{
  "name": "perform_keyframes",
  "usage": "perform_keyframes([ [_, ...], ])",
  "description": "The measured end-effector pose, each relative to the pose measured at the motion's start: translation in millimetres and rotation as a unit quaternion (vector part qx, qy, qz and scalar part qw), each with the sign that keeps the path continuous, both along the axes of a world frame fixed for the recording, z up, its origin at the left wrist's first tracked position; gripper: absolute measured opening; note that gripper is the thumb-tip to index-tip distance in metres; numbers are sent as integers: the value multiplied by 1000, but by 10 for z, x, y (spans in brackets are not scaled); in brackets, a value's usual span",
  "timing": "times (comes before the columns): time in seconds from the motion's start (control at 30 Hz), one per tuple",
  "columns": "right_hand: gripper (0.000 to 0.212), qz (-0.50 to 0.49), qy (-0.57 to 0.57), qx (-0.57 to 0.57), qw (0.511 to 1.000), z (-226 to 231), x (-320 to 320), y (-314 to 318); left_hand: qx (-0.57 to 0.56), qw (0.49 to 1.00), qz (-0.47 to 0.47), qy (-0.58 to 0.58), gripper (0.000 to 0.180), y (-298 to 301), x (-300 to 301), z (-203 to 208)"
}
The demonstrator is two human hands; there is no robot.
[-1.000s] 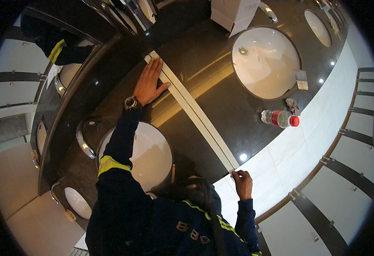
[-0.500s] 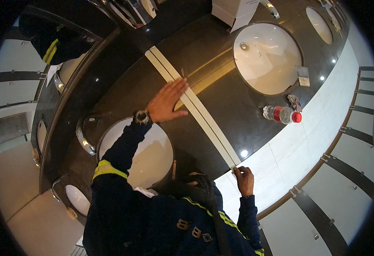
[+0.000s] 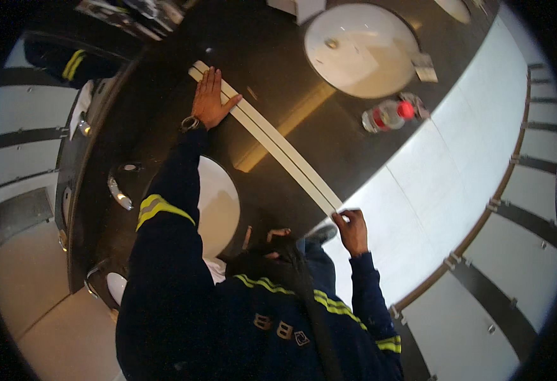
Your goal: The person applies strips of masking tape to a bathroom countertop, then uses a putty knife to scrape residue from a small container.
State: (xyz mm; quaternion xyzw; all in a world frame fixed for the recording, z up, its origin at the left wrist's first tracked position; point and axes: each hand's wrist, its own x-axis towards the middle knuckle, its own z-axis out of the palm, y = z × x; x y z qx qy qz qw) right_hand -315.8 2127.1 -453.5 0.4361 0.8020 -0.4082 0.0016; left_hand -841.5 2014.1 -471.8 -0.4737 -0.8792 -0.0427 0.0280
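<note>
Fingers [image 3: 207,82] of your left hand [image 3: 211,109] lie flat on the strip [image 3: 278,150] near its far end, close together, with the thumb spread away from them across the strip. Your right hand [image 3: 354,233] is at the opposite end, thumb and forefinger pinched on the tip just by the desk edge, the other fingers curled in.

The strip is long and pale, with a dark line running along it. It lies slantwise across the dark desk [image 3: 262,190], between two round white basins, touching neither.

You wear a watch [image 3: 189,124] on your left wrist, and your dark left sleeve [image 3: 177,168], with a yellow and grey band, passes over part of the left basin [image 3: 221,206]. A chrome tap [image 3: 119,193] curves beside that basin, on its far side from the strip.

To the right of the strip, near the desk edge, is a clear bottle [image 3: 375,119] with a red cap; you cannot tell whether it stands or leans. A crumpled cloth [image 3: 416,103] is just beside the cap. A small flat packet [image 3: 426,68] sits at the rim of the right basin [image 3: 367,60].

Beyond the desk, pale floor tiles [image 3: 396,216] reach to a row of light doors [image 3: 513,238].
</note>
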Motion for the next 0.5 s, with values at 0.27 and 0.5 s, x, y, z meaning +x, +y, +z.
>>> perform_keyframes([
  [0.27, 38, -10, 11, -84, 996, 7, 45, 83, 7, 960, -173, -222, 115, -157, 2961, 333],
  [0.5, 33, 32, 127, -118, 984, -339, 104, 172, -29, 950, -201, -237, 116, -182, 4016, 423],
])
